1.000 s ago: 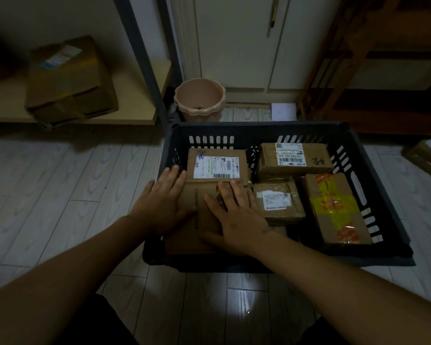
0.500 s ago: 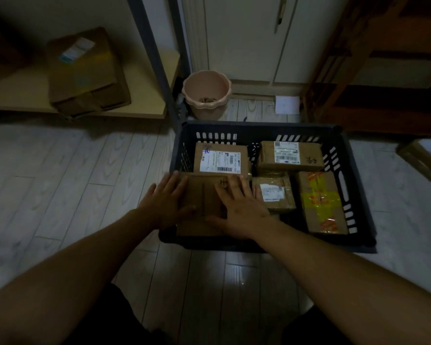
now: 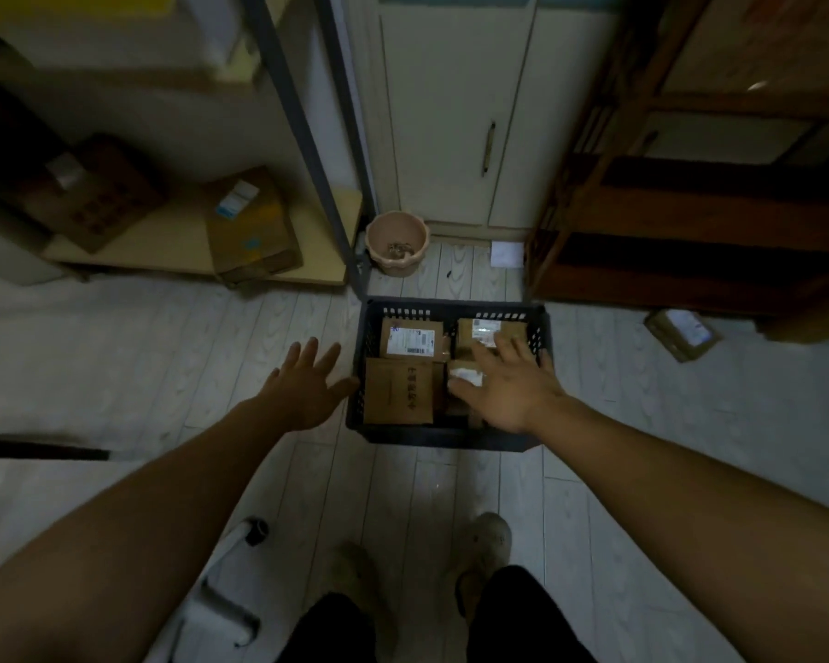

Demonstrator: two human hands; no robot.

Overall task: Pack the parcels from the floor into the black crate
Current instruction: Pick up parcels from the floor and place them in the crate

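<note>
Pale plank floor (image 3: pixel 116 356) viewed from much higher than a second ago: up out of the crouch, with shoes (image 3: pixel 491 538) now showing at the bottom edge. Lifted both hands off the plain brown parcel (image 3: pixel 398 392), pressed until a moment ago into the near left corner of the black crate (image 3: pixel 451 440). Left lying flat there, right against the labelled parcel (image 3: pixel 410 338) behind it.

Spread wide in the air, the left hand (image 3: pixel 307 390): fingers straight, holding nothing, over bare floor just left of the crate wall. Same for the right hand (image 3: pixel 508 385), splayed and empty above the crate's right half and hiding much of what lies beneath. Peeking out beside it, only a white-labelled parcel (image 3: pixel 465 375) and the back right parcel (image 3: pixel 489 327). Cannot tell whether hovering over them or brushing them.

Judging from this: that parcel is placed, with both hands free for the next one. Not finished, though, with a stray parcel (image 3: pixel 684 333) on the floor well to the right of the crate, by the foot of the dark wooden shelving (image 3: pixel 690 208). Probably calls for a step or a long reach to the right. Cardboard box (image 3: pixel 252 232) at the left sitting on a low shelf (image 3: pixel 173 251), not the floor, so likely no part of the job.
</note>
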